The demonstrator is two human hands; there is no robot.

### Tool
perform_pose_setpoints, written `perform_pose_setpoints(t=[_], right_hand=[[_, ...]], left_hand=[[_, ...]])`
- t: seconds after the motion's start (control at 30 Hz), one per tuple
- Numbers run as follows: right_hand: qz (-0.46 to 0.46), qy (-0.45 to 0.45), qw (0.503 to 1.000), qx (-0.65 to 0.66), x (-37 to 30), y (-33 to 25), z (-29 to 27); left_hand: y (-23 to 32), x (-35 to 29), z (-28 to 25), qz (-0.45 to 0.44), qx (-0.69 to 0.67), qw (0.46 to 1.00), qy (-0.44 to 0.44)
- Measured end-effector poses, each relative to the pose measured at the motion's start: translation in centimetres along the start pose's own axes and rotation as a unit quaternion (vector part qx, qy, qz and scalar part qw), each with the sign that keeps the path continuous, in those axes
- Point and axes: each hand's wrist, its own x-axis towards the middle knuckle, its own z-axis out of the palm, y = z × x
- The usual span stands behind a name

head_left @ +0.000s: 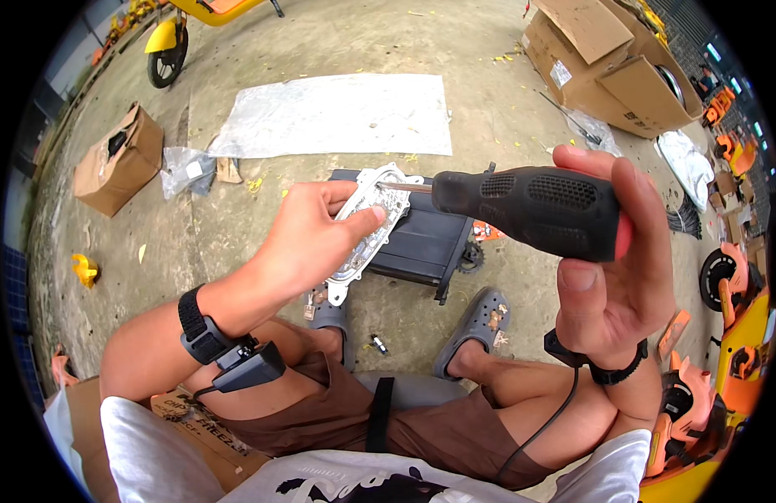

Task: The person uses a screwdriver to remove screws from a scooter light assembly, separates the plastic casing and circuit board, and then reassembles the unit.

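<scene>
My left hand (308, 235) grips a long silver metal housing cover (367, 243) by its side, thumb pressed on the inner face. The cover is tilted, with small lugs along its rim. In my right hand (627, 277) is a screwdriver (530, 205) with a black handle and red end, held between thumb and fingers. Its thin shaft points left and the tip meets the upper part of the cover. Whether a screw sits under the tip is too small to tell. Beneath the cover stands a low black table (421, 239).
A dark toothed gear (471, 257) lies by the table's right side. Beyond the table a white sheet (338, 116) covers some concrete. Cardboard boxes stand at left (124, 163) and far right (614, 67). A yellow scooter (163, 42) is at the back; orange and yellow parts (690, 402) crowd the right.
</scene>
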Motion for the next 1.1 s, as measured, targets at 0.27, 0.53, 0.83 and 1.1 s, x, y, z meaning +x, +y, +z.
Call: perform_pose_setpoints(t=[0.27,0.53,0.83,1.1], right_hand=[[0.09,0.171,0.98,0.037,-0.5,0.5,1.8],[0.152,0.357,0.91,0.146,-0.5,3.2,2.1],[0.34,0.207,0.826,0.398,-1.8,5.5,9.8],[0.529,0.116,0.743,0.394,-4.4,7.9,13.7]], left_hand=[[0.2,0.0,-0.1,-0.021,-0.056,0.998,0.01],[0.1,0.6,-1.1,-0.008,-0.176,0.978,0.112],[1.1,0.0,-1.9,0.052,-0.233,0.962,0.132],[1.3,0.0,-2.0,0.065,-0.244,0.96,0.122]])
